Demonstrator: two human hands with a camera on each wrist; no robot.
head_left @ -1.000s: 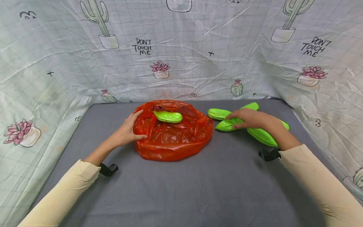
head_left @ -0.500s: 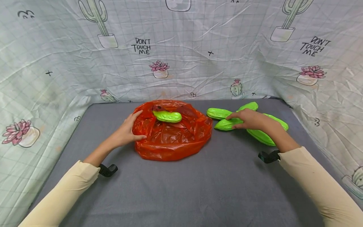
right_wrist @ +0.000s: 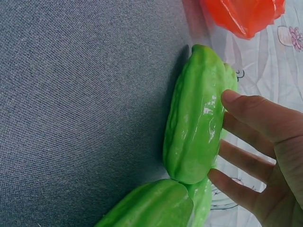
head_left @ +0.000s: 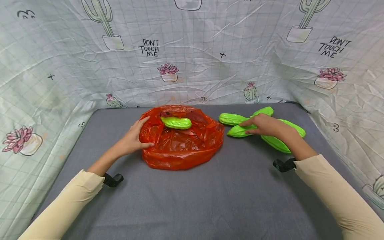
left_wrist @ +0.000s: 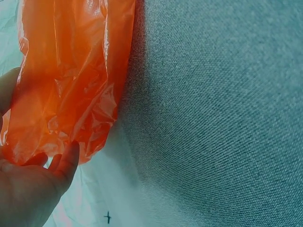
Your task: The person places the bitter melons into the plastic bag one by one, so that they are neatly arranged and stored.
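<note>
An orange-red plastic bag [head_left: 183, 160] lies with its mouth wide on the grey cloth, and one green ridged gourd [head_left: 177, 123] sits inside its mouth. My left hand [head_left: 129, 141] is at the bag's left side, thumb and fingers spread apart and touching the plastic. Over on the right, my right hand [head_left: 267, 125] reaches over another green ridged gourd [right_wrist: 196, 118]. In the right wrist view its thumb tip and fingertips are right at that gourd's upper side, with the fingers loosely bent. Part of this gourd is hidden under the hand in the head view.
Several more gourds lie around the right hand: one at the left back [head_left: 231, 119], one at the back [head_left: 265, 112], one at the front right [head_left: 276, 144]. The grey cloth [head_left: 192, 203] covers the table. A printed curtain [head_left: 198, 66] encloses the back and sides.
The picture shifts slightly as the head moves. Both hands, the bag and the gourds keep nearly the same places; the right fingers lie a touch closer on the gourd.
</note>
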